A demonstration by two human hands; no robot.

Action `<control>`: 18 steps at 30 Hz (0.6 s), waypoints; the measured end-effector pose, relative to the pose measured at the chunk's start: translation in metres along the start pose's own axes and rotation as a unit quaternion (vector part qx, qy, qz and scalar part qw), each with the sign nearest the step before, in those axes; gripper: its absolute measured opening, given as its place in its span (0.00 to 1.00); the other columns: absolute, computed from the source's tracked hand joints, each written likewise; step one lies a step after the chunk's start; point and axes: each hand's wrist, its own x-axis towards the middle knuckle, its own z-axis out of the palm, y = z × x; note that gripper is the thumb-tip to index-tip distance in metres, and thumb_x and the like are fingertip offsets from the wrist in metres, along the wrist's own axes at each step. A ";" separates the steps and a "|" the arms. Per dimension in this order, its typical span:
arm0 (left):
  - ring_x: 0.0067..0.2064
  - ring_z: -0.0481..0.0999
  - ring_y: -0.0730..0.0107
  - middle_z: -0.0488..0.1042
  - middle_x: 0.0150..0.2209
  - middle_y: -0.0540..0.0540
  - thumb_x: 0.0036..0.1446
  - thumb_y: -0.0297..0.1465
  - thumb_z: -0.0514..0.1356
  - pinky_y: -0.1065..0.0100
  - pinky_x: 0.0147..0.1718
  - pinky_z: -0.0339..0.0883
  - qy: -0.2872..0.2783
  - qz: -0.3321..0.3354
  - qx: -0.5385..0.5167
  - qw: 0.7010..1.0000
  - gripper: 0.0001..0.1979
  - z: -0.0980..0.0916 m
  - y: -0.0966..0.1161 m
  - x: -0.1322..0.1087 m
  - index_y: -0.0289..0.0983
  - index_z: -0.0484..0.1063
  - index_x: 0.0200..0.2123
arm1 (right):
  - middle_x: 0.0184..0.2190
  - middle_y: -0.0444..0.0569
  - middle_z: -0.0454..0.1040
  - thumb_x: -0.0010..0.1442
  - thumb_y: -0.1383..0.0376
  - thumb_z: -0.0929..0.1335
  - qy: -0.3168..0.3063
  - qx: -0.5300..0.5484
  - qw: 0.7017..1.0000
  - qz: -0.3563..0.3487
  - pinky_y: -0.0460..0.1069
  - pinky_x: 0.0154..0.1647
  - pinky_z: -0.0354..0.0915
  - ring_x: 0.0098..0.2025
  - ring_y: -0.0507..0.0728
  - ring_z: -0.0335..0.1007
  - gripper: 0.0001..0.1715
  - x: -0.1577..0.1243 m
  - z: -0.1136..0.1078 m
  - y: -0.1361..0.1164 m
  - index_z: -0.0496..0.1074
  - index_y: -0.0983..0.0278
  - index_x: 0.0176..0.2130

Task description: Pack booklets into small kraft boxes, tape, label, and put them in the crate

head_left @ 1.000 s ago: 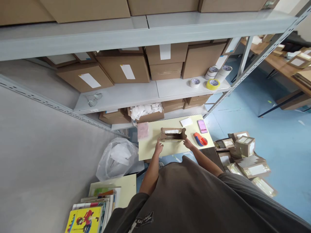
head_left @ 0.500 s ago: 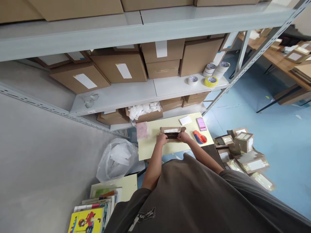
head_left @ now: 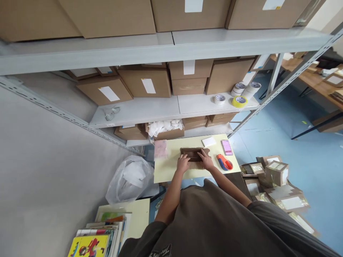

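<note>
A small open cardboard box (head_left: pixel 195 165) rests on the pale yellow table in front of me, its brown inside facing up. My left hand (head_left: pixel 183 163) grips its left side, fingers over the edge. On the opposite side my right hand (head_left: pixel 205 160) holds the right wall and flap, with the thumb and fingertips at the opening. Right of the box lies an orange and blue tape dispenser (head_left: pixel 224 162). Beyond it are a purple pack (head_left: pixel 226 147) and a white pad (head_left: pixel 208 141). A pink sheet (head_left: pixel 160 148) lies at the table's left end.
A grey metal shelf (head_left: pixel 139 111) with cartons and tape rolls (head_left: pixel 239 101) rises behind the table (head_left: pixel 168 171). Taped parcels (head_left: pixel 277 173) are piled on the floor at right. At left stand a clear plastic bag (head_left: pixel 128 178) and stacked books (head_left: pixel 89 245).
The view has tilted upward. The box has been tipped so that its open inside faces up, and the white label on it is out of sight. Both hands have shifted their hold on its sides.
</note>
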 end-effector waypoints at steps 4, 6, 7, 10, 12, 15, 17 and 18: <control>0.79 0.45 0.34 0.45 0.81 0.41 0.55 0.29 0.72 0.39 0.71 0.54 0.012 -0.047 -0.005 0.999 0.34 -0.001 -0.005 -0.002 0.45 0.75 0.66 | 0.82 0.54 0.38 0.59 0.70 0.72 0.012 -0.009 1.000 -0.009 0.66 0.69 0.61 0.77 0.74 0.50 0.52 0.005 -0.003 0.005 0.58 0.55 0.77; 0.79 0.44 0.33 0.42 0.81 0.40 0.55 0.31 0.74 0.39 0.70 0.54 0.012 -0.054 -0.007 0.998 0.34 -0.002 -0.009 -0.001 0.45 0.75 0.65 | 0.82 0.55 0.36 0.58 0.69 0.73 0.010 -0.007 1.000 -0.014 0.66 0.70 0.61 0.79 0.74 0.42 0.55 0.009 -0.003 0.008 0.56 0.56 0.78; 0.79 0.44 0.32 0.41 0.81 0.40 0.54 0.33 0.75 0.40 0.70 0.55 0.010 -0.057 -0.005 0.998 0.34 -0.002 -0.010 0.000 0.45 0.75 0.64 | 0.82 0.55 0.35 0.57 0.69 0.73 0.004 -0.003 1.000 -0.015 0.65 0.69 0.62 0.80 0.74 0.40 0.56 0.011 -0.003 0.010 0.54 0.56 0.78; 0.78 0.50 0.36 0.39 0.82 0.41 0.52 0.33 0.77 0.45 0.68 0.60 0.007 -0.068 -0.007 0.998 0.32 -0.002 -0.014 0.003 0.44 0.75 0.60 | 0.83 0.54 0.28 0.56 0.68 0.74 -0.023 0.013 1.000 -0.016 0.63 0.67 0.65 0.80 0.74 0.37 0.62 0.018 -0.003 0.014 0.48 0.54 0.80; 0.75 0.59 0.43 0.41 0.81 0.41 0.51 0.32 0.77 0.52 0.64 0.66 0.010 -0.074 -0.023 0.997 0.29 -0.002 -0.015 0.005 0.43 0.75 0.56 | 0.82 0.52 0.25 0.55 0.66 0.75 -0.044 0.019 0.999 -0.013 0.63 0.65 0.66 0.80 0.74 0.37 0.66 0.025 -0.004 0.015 0.44 0.52 0.81; 0.67 0.71 0.52 0.55 0.77 0.38 0.58 0.31 0.72 0.58 0.58 0.70 0.057 -0.089 -0.063 0.992 0.20 -0.002 -0.019 0.005 0.42 0.73 0.52 | 0.82 0.51 0.23 0.55 0.61 0.77 -0.073 0.016 0.997 0.007 0.63 0.66 0.65 0.80 0.76 0.36 0.70 0.035 -0.007 0.013 0.40 0.49 0.81; 0.62 0.75 0.55 0.67 0.69 0.38 0.65 0.30 0.65 0.59 0.56 0.70 0.108 -0.106 -0.085 0.985 0.12 -0.004 -0.022 0.002 0.41 0.73 0.51 | 0.82 0.50 0.23 0.53 0.57 0.79 -0.086 0.008 0.996 0.019 0.64 0.68 0.62 0.79 0.76 0.37 0.72 0.042 -0.010 0.011 0.38 0.49 0.81; 0.61 0.75 0.55 0.70 0.66 0.38 0.67 0.28 0.61 0.58 0.57 0.70 0.133 -0.116 -0.089 0.980 0.10 -0.005 -0.024 -0.001 0.41 0.74 0.51 | 0.82 0.51 0.23 0.53 0.55 0.79 -0.093 0.003 0.995 0.024 0.64 0.68 0.61 0.79 0.77 0.37 0.74 0.045 -0.012 0.010 0.37 0.49 0.81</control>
